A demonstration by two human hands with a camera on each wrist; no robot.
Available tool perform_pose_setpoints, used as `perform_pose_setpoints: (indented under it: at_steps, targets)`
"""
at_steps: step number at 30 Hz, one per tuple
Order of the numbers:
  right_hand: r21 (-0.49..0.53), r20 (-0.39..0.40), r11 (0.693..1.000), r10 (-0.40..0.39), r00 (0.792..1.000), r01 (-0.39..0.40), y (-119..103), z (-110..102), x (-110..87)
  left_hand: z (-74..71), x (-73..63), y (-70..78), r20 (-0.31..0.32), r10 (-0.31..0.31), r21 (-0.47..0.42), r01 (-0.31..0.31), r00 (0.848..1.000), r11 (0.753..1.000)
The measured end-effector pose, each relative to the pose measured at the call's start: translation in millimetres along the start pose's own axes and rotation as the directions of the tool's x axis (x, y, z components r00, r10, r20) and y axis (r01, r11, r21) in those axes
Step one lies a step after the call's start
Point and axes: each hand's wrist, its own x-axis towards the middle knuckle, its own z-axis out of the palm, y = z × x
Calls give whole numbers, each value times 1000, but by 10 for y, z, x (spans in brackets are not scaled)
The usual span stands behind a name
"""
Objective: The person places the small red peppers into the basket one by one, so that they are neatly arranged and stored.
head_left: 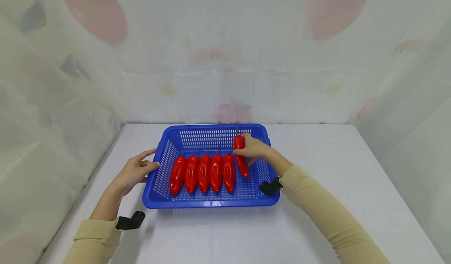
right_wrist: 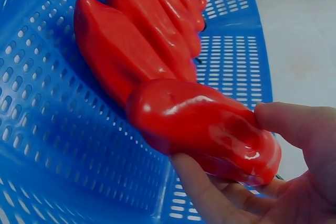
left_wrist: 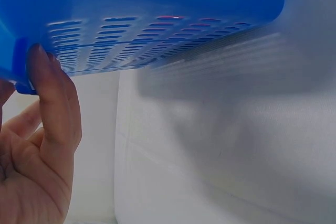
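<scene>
A blue plastic basket [head_left: 211,204] with slotted walls stands on the table. Inside it, several glossy red peppers [head_left: 204,174] lie side by side, stems toward the back wall. My right hand [head_left: 255,146] holds another red pepper [head_left: 241,164] near its stem end, between thumb and fingers, to the right of the row. In the right wrist view this pepper [right_wrist: 199,124] overlaps the nearest pepper [right_wrist: 115,45] of the row. At the basket's left side, my left hand [head_left: 135,172] grips the rim, with fingertips [left_wrist: 39,59] against the outer wall in the left wrist view.
The basket rests on a white table [head_left: 317,217]. A pale patterned sheet [head_left: 225,41] hangs behind the table and along both sides. A black wrist device sits on each forearm, the right one [head_left: 270,187] over the basket's right edge.
</scene>
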Motion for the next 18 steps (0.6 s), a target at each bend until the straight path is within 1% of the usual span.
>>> perform_pose_setpoints:
  at_steps: [8,15,18]
  targets:
    - [-9,2,999,47,999,-47,39,70,71,-1,3,-9,-1,-1,5,1,1000,1000]
    - [-4,7,992,125,992,-125,54,106,114,-1,8,-8,-3,-4,5,4,1000,1000]
    - [-8,11,989,146,989,-146,67,111,129,-2,12,-7,-2,-4,4,4,1000,1000]
